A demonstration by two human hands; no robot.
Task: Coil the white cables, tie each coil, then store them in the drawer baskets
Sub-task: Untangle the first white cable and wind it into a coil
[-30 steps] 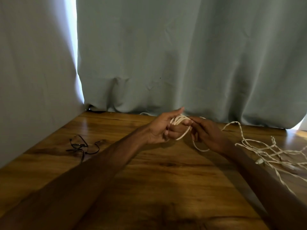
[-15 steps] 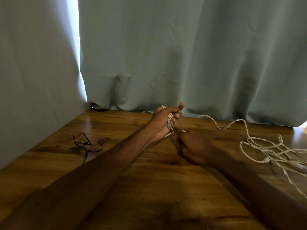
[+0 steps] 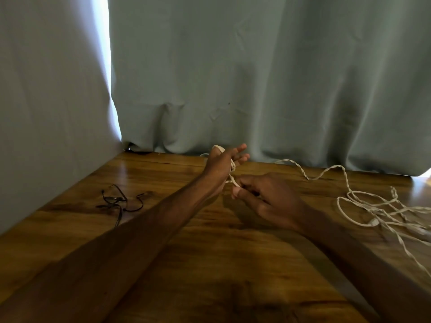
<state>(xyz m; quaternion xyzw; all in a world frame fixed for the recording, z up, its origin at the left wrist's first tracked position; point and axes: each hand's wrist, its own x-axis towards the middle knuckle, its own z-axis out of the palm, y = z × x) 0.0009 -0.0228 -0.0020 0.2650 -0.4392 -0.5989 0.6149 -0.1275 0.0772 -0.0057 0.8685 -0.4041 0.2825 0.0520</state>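
Far left: a pale grey-green fabric curtain (image 3: 46, 113) hangs down to the left edge of the brown wooden counter (image 3: 210, 264). A narrow bright gap (image 3: 103, 54) separates it from a second curtain panel of the same cloth (image 3: 256, 78), which closes off the back edge; two panels in all. On the left part of the counter, near the side curtain, lies one thin black cord in a loose tangle (image 3: 116, 201), well apart from both hands. Left forearm crosses the counter diagonally from the lower left. The left hand (image 3: 219, 169) is raised near the back edge, with the two fingertips that show stretched out and spread a little. Loops of the white twisted cable (image 3: 345, 180) are wound round this hand, passing over its top and down across the palm side; loop count cannot be told. Just beside and below it, the right hand (image 3: 268, 201) sits low over the wood, thumb and forefinger pinching the strand that comes down from the loops, other fingers curled. From behind the hands the cable runs right along the back edge, bends down, and ends in a slack heap of crossing strands (image 3: 384, 210) on the right part of the counter, running out of view at the right edge. A small white plug-like piece (image 3: 374, 222) sits in the heap. Whether the heap is one cable or several cannot be told. Bare wood fills the near half of the counter between the two forearms.
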